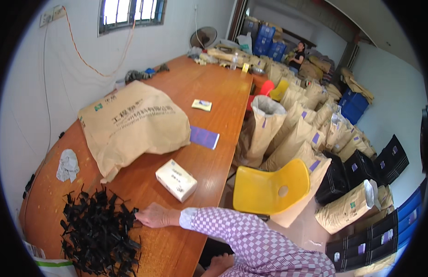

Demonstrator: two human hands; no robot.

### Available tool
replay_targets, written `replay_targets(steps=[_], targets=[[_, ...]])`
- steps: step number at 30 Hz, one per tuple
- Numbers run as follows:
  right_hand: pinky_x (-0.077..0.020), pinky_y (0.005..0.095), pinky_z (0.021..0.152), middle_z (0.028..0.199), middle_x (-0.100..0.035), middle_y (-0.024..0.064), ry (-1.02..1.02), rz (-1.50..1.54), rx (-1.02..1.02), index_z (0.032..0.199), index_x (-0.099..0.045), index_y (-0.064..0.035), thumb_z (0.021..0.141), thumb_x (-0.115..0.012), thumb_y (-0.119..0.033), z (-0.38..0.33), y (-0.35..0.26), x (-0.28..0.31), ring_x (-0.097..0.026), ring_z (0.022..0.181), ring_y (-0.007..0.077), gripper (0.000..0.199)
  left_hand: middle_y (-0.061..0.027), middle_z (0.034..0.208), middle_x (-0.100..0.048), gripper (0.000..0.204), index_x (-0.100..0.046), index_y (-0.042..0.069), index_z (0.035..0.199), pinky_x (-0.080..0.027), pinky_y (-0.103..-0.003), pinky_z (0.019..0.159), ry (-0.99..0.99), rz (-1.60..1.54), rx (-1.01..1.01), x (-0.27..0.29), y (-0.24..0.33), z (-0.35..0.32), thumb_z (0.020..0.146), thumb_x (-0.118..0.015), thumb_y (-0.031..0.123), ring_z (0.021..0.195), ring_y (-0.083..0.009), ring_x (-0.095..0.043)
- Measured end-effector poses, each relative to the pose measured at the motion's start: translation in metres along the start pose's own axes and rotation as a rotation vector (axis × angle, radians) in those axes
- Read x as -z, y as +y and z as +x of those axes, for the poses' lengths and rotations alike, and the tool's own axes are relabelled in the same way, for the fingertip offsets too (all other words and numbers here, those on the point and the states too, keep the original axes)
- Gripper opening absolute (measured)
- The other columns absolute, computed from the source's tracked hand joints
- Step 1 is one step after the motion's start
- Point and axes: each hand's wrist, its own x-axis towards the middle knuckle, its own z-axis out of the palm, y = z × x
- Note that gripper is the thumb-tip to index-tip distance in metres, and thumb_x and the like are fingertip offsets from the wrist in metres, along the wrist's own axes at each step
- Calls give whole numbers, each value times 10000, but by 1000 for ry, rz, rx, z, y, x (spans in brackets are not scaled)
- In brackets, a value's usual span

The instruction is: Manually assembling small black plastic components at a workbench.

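Heaped black plastic pieces (100, 233), just left of right hand (151, 216).
Fingers curl, hold unclear; brown wooden desk (172, 242) has room toward right edge.

Pretty messy heap of black parts (100, 235) at near end of wooden table (223, 101), right hand (153, 215) touching its side. Left hand (221, 264) low, just off right edge. Big paper sack (135, 122) and crumpled cloth (67, 165) along left edge, white box (176, 179) nearer right one. Yellow chair (255, 184) beside right edge, loads of paper bags (294, 147) beyond.
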Motion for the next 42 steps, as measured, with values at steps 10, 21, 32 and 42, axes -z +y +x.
replay_targets(steps=[10, 21, 32, 42], targets=[[-440, 396, 455, 599, -575, 118, -16, 25, -48, 765, -511, -39, 786, -580, -152, 3, -6, -2, -584, 538, 311, 134, -104, 831, -667, 282, -687, 120, 829, -500, -439, 636, -255, -83, 336, 23, 7, 7, 780, -535, 353, 840, -285, -642], [-445, 363, 447, 587, -557, 111, -18, -6, -33, 748, -486, -51, 811, -575, -150, 4, -5, -2, -577, 524, 285, 147, -86, 716, -646, 237, -687, 106, 739, -477, -442, 559, -167, 183, 256, 11, 1, 0, 767, -560, 304, 665, -282, -626], [-441, 365, 445, 589, -560, 109, -13, -33, -51, 754, -491, -50, 808, -575, -154, -3, 1, 9, -581, 528, 281, 145, -183, 718, -611, 106, -546, 36, 774, -487, -459, 612, -290, -233, 321, 70, 12, 21, 751, -515, 134, 726, -343, -638], [-369, 390, 361, 535, -480, 86, -16, -129, 24, 757, -523, -119, 813, -593, -201, 2, -9, 23, -506, 408, 258, 122, -184, 742, -569, 186, -520, 38, 889, -442, -427, 625, -112, -1012, 129, 69, 22, 35, 749, -577, 147, 681, -357, -555]])
